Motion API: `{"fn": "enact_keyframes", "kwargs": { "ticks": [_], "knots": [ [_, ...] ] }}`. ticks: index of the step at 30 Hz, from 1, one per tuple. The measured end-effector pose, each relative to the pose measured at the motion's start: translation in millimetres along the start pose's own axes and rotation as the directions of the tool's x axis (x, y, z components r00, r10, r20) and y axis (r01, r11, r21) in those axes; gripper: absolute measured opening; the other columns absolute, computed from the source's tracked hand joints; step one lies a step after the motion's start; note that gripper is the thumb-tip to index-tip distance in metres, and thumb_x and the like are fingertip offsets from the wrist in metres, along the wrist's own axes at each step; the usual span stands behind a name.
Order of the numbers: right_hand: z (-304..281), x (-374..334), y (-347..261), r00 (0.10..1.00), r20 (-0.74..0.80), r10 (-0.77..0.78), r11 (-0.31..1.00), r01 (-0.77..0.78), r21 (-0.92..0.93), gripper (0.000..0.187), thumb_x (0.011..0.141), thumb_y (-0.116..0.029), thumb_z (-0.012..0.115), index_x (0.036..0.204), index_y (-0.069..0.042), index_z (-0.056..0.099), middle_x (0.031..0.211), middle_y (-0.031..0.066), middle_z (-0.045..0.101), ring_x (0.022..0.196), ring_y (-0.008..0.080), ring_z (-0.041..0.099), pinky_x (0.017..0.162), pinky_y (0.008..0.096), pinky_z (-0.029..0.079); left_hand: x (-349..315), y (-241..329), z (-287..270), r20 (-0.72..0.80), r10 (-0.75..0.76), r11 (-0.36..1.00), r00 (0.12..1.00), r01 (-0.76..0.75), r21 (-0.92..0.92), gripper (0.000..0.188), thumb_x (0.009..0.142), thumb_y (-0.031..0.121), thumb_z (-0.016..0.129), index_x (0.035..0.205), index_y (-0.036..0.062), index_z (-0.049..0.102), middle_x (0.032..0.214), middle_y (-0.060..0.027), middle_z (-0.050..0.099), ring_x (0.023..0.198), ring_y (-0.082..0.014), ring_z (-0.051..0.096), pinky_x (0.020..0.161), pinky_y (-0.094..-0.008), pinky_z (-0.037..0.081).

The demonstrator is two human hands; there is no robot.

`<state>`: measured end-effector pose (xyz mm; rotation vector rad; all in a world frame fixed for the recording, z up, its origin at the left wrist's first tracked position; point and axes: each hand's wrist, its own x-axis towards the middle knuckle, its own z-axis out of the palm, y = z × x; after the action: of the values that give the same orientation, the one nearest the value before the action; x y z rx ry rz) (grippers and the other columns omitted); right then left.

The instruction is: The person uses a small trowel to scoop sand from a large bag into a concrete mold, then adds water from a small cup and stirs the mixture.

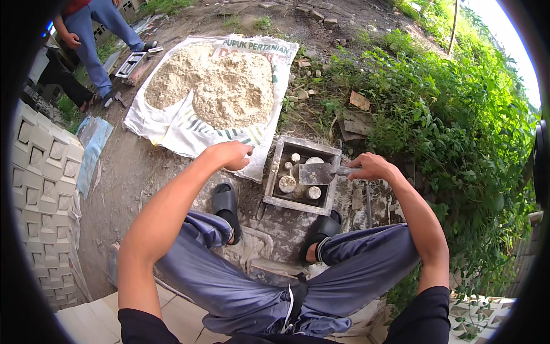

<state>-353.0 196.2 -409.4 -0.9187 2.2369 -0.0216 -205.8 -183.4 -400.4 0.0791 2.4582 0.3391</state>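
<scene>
Far left of frame: stacked pale blocks (48, 183). Upper middle: damp-looking mix (235, 86) heaped on white sack (146, 127). Centre: left hand (232, 156) over sack's lower edge, fingers curled; cannot tell whether fingertips meet or hold anything. Right of centre: mould box (298, 205), round plugs (287, 184) inside, metal trowel (314, 174) lying flat over plugs. Right of box: right hand (373, 166) clamped on trowel handle. Best handling, by judgement: blade level, edge off plugs, firm wrist, left fingers clear of blade.
</scene>
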Motion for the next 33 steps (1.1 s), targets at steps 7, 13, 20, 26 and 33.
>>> {"fn": "enact_keyframes", "kwargs": {
  "ticks": [7,13,20,26,33],
  "knots": [
    [19,8,5,0.994,0.028,-0.103,0.992,0.101,0.072,0.054,0.075,-0.047,0.069,0.12,-0.017,0.065,0.106,0.0183,0.067,0.098,0.0355,0.063,0.084,0.0428,0.049,3,-4,0,0.039,0.02,1.0,0.999,-0.02,-0.011,0.04,0.091,0.025,0.051,0.127,0.0062,0.051,0.116,-0.0219,0.061,0.108,-0.0353,0.058,0.093,-0.0428,0.046],
    [15,14,-31,0.989,0.07,-0.131,0.991,0.131,0.008,0.048,0.077,-0.046,0.069,0.117,-0.02,0.067,0.097,0.0162,0.069,0.094,0.0334,0.064,0.081,0.0418,0.05,0,1,-2,0.051,0.017,1.0,0.999,-0.017,-0.011,0.039,0.091,0.025,0.051,0.126,0.006,0.052,0.115,-0.0218,0.061,0.108,-0.0348,0.058,0.092,-0.0429,0.046],
    [2,17,-26,0.993,0.093,-0.076,0.995,0.082,-0.061,0.043,0.073,-0.045,0.068,0.11,-0.024,0.071,0.096,0.012,0.07,0.094,0.0304,0.065,0.08,0.0424,0.051,-5,0,-3,0.03,0.0,1.0,1.0,0.001,-0.01,0.04,0.092,0.026,0.05,0.126,0.006,0.051,0.113,-0.0217,0.062,0.107,-0.0352,0.059,0.092,-0.0433,0.046],
    [11,29,-47,0.984,0.05,-0.171,0.982,0.174,-0.067,0.045,0.078,-0.045,0.068,0.114,-0.02,0.068,0.097,0.016,0.069,0.095,0.0333,0.064,0.082,0.0428,0.049,-6,-3,-2,0.083,-0.011,1.0,0.996,0.011,0.006,0.04,0.092,0.026,0.05,0.127,0.0069,0.051,0.113,-0.0223,0.062,0.107,-0.0357,0.059,0.092,-0.043,0.046],
    [-35,16,-79,0.987,0.012,-0.159,0.978,0.159,-0.134,0.041,0.076,-0.039,0.066,0.112,-0.02,0.069,0.097,0.0147,0.069,0.093,0.0325,0.064,0.082,0.0428,0.05,-9,-4,-15,-0.001,0.011,0.997,1.0,-0.011,-0.072,0.04,0.093,0.029,0.05,0.128,0.0089,0.051,0.117,-0.0209,0.061,0.109,-0.0344,0.058,0.093,-0.0424,0.046]
  ]
}}
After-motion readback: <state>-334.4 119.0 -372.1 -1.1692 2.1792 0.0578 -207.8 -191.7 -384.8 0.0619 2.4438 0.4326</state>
